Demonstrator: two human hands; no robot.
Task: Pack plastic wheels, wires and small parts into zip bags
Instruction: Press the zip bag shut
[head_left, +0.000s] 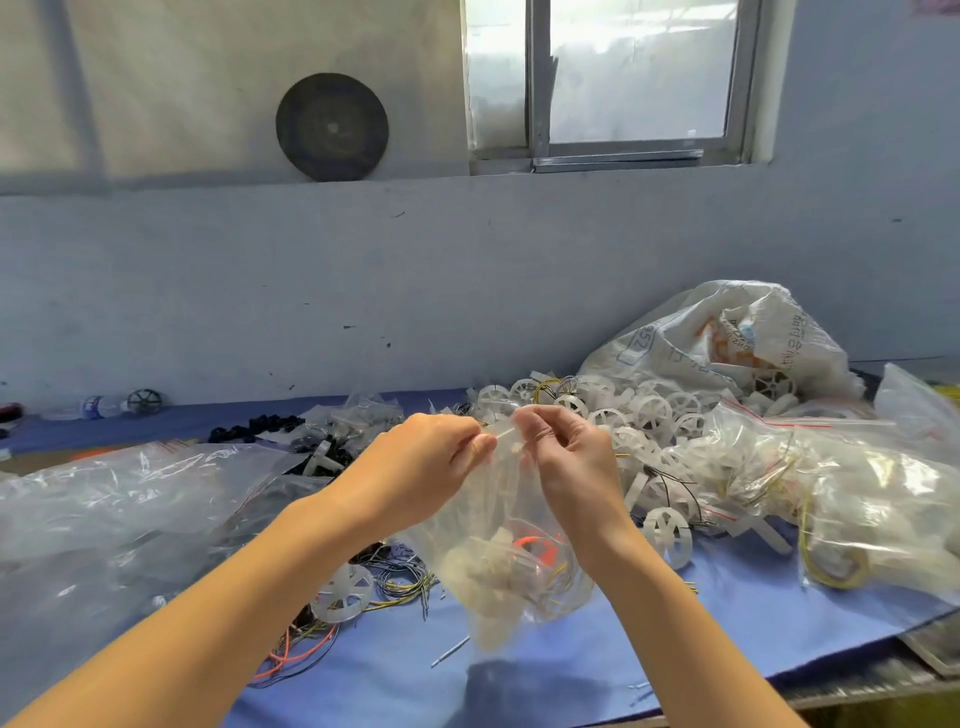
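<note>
zip bag, blurred, pinched by left hand and right hand.

Left hand, right hand: seemingly bare

A clear zip bag hangs upright above the blue table, holding white wheel, wires and orange bits.
</note>
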